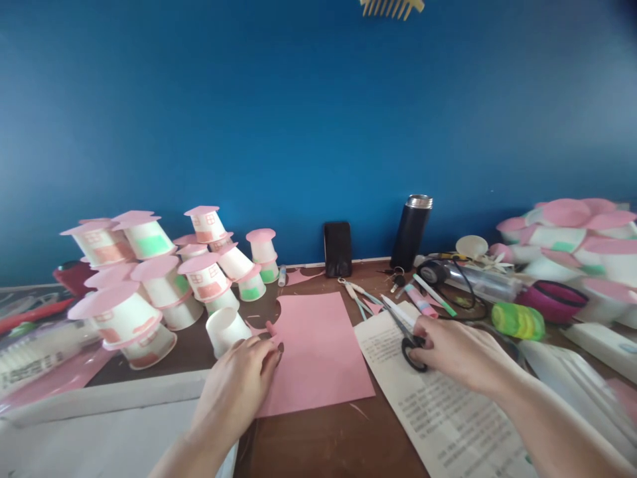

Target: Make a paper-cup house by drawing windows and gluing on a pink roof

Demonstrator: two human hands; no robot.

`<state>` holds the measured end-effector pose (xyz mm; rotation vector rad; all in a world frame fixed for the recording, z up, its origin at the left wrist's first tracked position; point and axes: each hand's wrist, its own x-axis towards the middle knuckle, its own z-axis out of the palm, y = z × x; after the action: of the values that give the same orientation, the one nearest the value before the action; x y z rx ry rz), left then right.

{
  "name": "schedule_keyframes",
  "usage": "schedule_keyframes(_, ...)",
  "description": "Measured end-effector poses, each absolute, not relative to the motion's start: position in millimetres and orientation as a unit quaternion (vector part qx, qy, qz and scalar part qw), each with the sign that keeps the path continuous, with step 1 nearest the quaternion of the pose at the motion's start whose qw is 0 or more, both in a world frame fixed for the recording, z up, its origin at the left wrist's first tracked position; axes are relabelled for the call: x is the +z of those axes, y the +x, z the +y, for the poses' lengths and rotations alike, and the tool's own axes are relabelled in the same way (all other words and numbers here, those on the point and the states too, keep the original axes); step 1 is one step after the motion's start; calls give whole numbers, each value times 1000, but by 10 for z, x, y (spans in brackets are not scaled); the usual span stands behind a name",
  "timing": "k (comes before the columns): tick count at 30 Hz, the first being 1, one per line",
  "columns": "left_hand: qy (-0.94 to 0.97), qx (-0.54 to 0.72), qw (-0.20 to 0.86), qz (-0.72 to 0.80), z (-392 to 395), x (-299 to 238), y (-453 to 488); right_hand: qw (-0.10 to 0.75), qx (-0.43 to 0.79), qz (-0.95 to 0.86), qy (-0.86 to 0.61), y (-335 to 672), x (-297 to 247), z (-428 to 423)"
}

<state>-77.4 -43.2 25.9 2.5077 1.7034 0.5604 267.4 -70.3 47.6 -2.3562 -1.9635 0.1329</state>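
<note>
A pink paper sheet (318,352) lies flat on the brown table in front of me. My left hand (236,382) is at its left edge, fingers curled and pressed together; what is between them, if anything, is hidden. Just past those fingers is a small reddish stick (270,327), beside a white paper cup (226,330). My right hand (450,348) grips black-handled scissors (414,353) above a printed page (428,405), the blades pointing away and to the left.
Decorated cup houses with pink paper tops (159,272) are stacked at left, and more cups (567,232) are piled at right. A phone (337,249) leans on the blue wall near a black bottle (412,232). Pens, keys and green tape (517,321) clutter the right; a white board (109,431) lies front left.
</note>
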Motion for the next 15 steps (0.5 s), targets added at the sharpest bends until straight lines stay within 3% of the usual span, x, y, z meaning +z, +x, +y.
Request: schedule_keyframes(15,805,114,79,576,-469,109,-814,53,63,-640,-764,2670,504,-710)
